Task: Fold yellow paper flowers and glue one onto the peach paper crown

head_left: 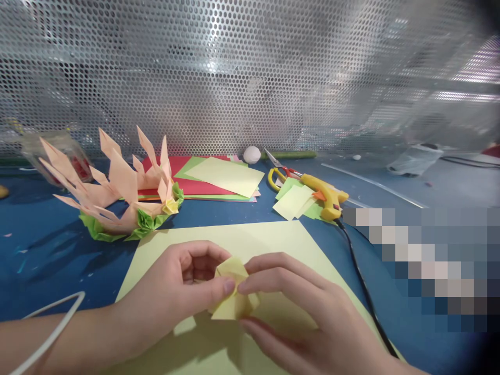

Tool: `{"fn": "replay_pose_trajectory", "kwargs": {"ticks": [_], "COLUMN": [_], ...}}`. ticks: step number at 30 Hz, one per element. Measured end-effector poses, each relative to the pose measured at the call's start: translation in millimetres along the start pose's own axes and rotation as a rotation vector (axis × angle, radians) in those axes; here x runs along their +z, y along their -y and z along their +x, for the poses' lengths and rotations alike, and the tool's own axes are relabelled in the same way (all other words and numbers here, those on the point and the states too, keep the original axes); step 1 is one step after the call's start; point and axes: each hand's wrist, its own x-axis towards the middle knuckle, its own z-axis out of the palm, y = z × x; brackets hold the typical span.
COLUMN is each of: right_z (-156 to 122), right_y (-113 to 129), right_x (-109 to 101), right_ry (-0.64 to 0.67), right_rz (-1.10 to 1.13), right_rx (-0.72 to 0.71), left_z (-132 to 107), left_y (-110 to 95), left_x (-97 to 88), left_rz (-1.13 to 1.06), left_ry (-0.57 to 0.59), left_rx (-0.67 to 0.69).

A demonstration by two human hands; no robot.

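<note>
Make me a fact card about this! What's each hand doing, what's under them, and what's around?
Left hand: pinching folded paper, thumb on top
Right hand: fingers on the same folded paper
Under the hands: large yellow sheet
Left side: spiky peach paper model, green folds along its base
Back middle: colored sheets, white ball
Right side: yellow glue gun, scissors, small papers

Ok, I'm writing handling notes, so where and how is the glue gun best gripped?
Best, I think, by the handle, from the near right: the glue gun lies with its handle toward the camera, the orange trigger on the left and the front pointing away. Keep clear of the cord at the handle's end.
</note>
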Motion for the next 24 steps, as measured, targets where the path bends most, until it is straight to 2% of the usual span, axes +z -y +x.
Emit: {"fn": "replay_pose_trajectory", "kwargs": {"ticks": [4,7,15,19,24], "right_z": [-0.6,0.5,-5.3,-8.8,-8.0], "right_y": [1.6,1.6,-3.3,-4.9,-3.5], "right_x": [-2.7,-3.4,5.4,4.7,5.8], "right_ry": [0.064,0.066,0.026,0.049,0.025], "right_rz": [0.036,0.064,0.003,-0.051,-0.014], "right_rx": [0.059,0.073,0.04,0.084,0.093], "left_z": [1.8,1.5,-2.0,-2.6,-5.4], "left_y": [-3.7,-2.9,3.3,6.9,1.8], "left_x": [0.7,0.0,0.2,0.6,2.9], "left_rz": [-0.109,-0.147,0.028,0.038,-0.046], "left_ry": [0.072,0.095,0.093,0.093,0.122], "left_rx": [0.007,0.009,0.024,-0.003,-0.026]}}
